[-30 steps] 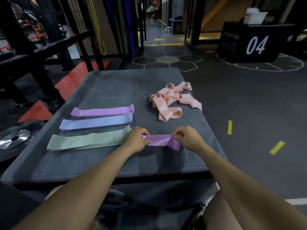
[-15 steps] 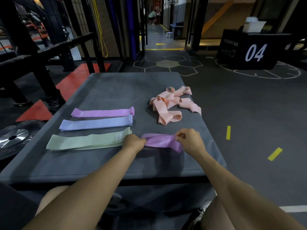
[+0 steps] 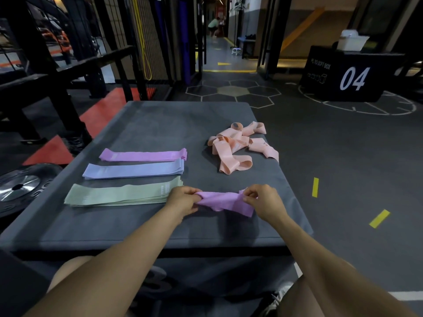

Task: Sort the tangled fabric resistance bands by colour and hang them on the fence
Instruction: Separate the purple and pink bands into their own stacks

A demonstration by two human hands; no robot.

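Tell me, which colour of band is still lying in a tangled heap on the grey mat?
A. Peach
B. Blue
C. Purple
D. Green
A: the peach bands lie knotted in a heap on the grey mat, while the green, blue and purple stacks lie flat.

Bare grey padded tabletop (image 3: 178,124) lies open at twelve o'clock, clear back to its far edge. At ten o'clock three flat stacks bar the way: the green fabric bands (image 3: 119,195) nearest, the blue fabric bands (image 3: 135,170) behind, the purple fabric bands (image 3: 144,154) farthest, narrow strips of mat between them. At one o'clock sits the tangled heap of peach fabric bands (image 3: 238,147). A free lane runs between heap and stacks.
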